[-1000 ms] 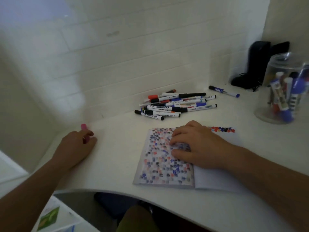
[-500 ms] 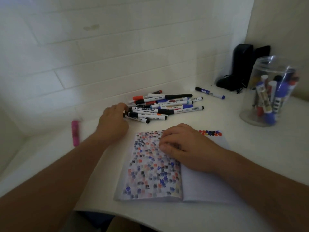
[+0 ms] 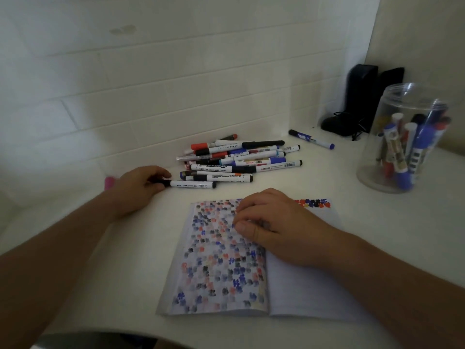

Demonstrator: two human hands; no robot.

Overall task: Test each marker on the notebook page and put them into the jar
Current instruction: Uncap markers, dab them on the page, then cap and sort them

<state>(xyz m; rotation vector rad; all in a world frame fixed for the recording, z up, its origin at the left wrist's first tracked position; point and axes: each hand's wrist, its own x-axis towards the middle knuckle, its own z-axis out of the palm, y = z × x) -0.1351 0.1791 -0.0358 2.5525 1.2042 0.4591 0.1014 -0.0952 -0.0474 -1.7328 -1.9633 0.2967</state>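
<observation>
An open notebook lies at the desk's front, its left page covered in coloured test marks. My right hand rests on the notebook's upper middle with fingers loosely curled, holding nothing. My left hand grips the black-capped end of a white marker that lies on the desk in front of the pile. A pile of several markers sits behind the notebook near the wall. A clear plastic jar at the right holds several markers.
A single blue-capped marker lies apart near the back right. A pink highlighter peeks out behind my left wrist. A black object with a cord stands in the back right corner. The white desk meets a tiled wall.
My left hand left the pink highlighter, reached to the pile and took hold of the nearest marker, drawing it slightly away. My right hand stayed on the notebook.
</observation>
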